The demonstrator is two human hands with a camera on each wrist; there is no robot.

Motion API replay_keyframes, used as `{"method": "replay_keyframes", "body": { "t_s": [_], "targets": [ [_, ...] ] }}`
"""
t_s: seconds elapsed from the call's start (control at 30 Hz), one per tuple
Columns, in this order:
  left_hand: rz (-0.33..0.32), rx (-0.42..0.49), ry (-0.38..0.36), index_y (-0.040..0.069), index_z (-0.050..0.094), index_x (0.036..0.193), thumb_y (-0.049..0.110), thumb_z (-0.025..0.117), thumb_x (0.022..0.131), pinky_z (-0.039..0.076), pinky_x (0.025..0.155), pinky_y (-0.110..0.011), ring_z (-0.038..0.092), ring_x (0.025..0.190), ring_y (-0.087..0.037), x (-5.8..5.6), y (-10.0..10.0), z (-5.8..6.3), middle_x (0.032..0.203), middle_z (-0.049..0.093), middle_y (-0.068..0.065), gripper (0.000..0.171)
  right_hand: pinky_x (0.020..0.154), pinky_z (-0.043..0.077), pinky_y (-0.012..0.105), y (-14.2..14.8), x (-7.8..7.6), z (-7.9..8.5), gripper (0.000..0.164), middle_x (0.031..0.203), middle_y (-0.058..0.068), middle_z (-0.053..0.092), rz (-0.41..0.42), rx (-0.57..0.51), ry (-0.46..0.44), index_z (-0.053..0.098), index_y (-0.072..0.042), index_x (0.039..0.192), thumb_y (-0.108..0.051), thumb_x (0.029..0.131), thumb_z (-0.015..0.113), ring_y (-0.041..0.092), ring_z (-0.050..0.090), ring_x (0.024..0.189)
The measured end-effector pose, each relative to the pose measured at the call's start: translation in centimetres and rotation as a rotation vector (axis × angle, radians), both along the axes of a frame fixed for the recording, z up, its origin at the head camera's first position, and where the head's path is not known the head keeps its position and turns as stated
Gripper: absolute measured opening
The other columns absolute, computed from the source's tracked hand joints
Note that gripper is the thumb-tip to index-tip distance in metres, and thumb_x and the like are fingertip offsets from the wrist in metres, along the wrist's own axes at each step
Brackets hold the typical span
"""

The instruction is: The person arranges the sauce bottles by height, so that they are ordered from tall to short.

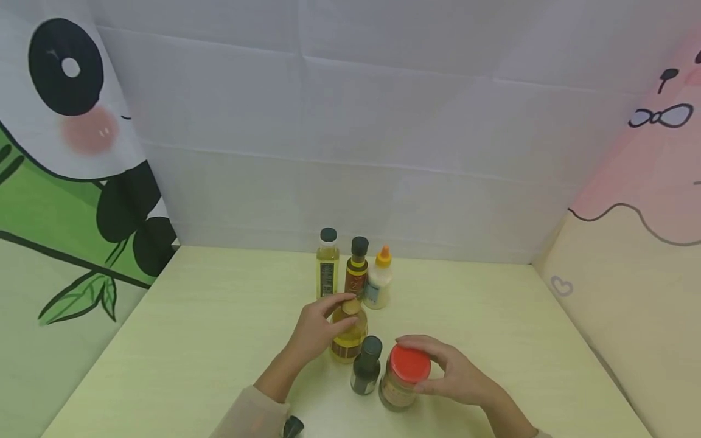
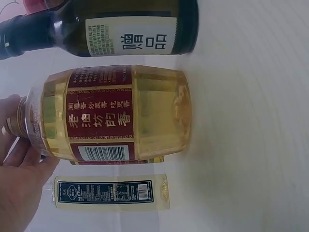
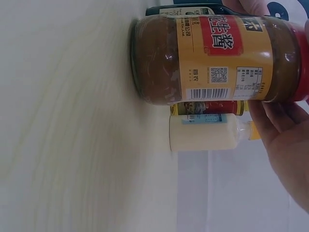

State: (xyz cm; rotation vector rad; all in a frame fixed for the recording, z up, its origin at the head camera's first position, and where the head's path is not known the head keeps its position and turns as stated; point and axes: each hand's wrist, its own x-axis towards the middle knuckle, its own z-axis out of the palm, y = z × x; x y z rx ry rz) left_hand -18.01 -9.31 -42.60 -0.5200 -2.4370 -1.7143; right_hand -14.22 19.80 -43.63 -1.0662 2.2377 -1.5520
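My left hand (image 1: 316,328) grips a bottle of golden cooking oil (image 1: 348,350) round its neck, thumb on one side and fingers on the other. In the left wrist view, its dark red label (image 2: 99,113) carries a barcode. My right hand (image 1: 459,372) holds a peanut butter jar (image 1: 395,392) by its red lid (image 1: 411,364), with the thumb at the near side and fingers at the far side. The jar's brown contents and yellow label (image 3: 224,58) show in the right wrist view. Between the two hands stands a small dark bottle (image 1: 365,372), touched by neither.
Behind the oil stand a square clear bottle of pale oil (image 1: 327,267), a dark-capped bottle with a red and yellow label (image 1: 356,274) and a white squeeze bottle (image 1: 379,283) with an orange tip. A dark object (image 1: 292,427) shows beside the left sleeve. Cloth walls border the table.
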Motion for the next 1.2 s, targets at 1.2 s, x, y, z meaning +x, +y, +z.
{"method": "replay_keyframes", "body": {
  "t_s": [1.2],
  "targets": [
    [-0.035, -0.073, 0.096, 0.001, 0.068, 0.120, 0.010, 0.079, 0.083, 0.051, 0.094, -0.039, 0.061, 0.112, -0.024, -2.5, 1.8, 5.0, 0.118, 0.067, -0.010, 0.040, 0.103, 0.042, 0.034, 0.1, -0.5, -0.1, 0.060, 0.135, 0.011, 0.054, 0.065, -0.075, -0.026, 0.051, -0.003, 0.138, 0.000, 0.083, 0.076, 0.021, 0.048, 0.125]
  ]
}}
